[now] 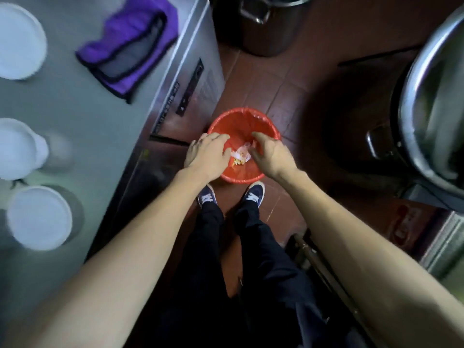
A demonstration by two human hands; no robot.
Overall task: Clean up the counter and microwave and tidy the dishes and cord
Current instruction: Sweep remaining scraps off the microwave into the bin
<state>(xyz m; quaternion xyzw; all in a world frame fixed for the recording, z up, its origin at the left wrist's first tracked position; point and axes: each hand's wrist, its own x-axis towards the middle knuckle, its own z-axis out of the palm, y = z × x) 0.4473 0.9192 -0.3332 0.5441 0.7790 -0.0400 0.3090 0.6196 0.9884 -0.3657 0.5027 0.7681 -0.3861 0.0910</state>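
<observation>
A red waste bin (pixel 241 119) with a red liner stands on the floor in front of my feet. Both hands hang over its mouth. My left hand (pixel 207 153) is palm down over the bin's left rim, fingers spread. My right hand (pixel 270 153) is over the right side, fingers loosely curled and apart. Between them, inside the bin, lies a crumpled white tissue (pixel 241 153) with yellow food scraps (pixel 237 162) under it. Neither hand clearly grips the tissue. On the steel counter (pixel 88 126) at left sit three white dishes (pixel 17 41) (pixel 17 149) (pixel 39 217) and a purple cloth (pixel 128 46).
The counter's front panel (pixel 190 89) drops to a brown tiled floor (pixel 283 96). A large steel pot (pixel 266 23) stands on the floor beyond the bin. A big steel vessel (pixel 431 96) fills the right side. A dark bar (pixel 324 270) runs along the floor by my right leg.
</observation>
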